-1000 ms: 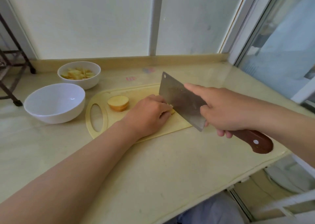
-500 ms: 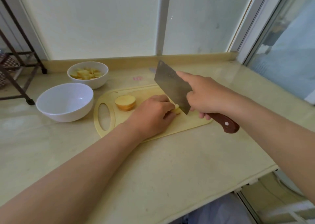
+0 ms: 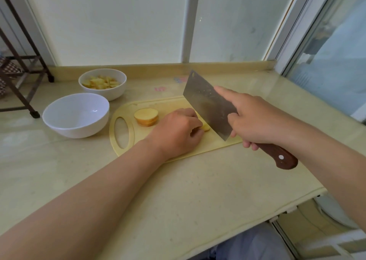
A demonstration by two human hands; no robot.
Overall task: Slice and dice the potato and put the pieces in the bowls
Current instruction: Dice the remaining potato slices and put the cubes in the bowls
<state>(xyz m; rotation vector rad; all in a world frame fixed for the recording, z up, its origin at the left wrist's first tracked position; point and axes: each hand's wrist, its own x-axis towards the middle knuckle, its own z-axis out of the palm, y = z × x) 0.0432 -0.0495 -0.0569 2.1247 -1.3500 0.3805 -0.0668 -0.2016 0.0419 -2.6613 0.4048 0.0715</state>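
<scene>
Head view: I have the left hand (image 3: 176, 132) curled over a potato piece (image 3: 206, 128) on the cutting board (image 3: 208, 147), pinning it, while the right hand (image 3: 255, 119) grips the cleaver (image 3: 206, 105), forefinger laid along the blade (for steadiness, I judge). Potato half (image 3: 146, 117) waits alongside; the far bowl (image 3: 116, 92) holds dice. Red counter marks (image 3: 159, 89): unreadable.

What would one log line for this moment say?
step: dicing; left hand: holds potato piece on cutting board; right hand: grips cleaver; far bowl: diced potato; near bowl: empty
</scene>
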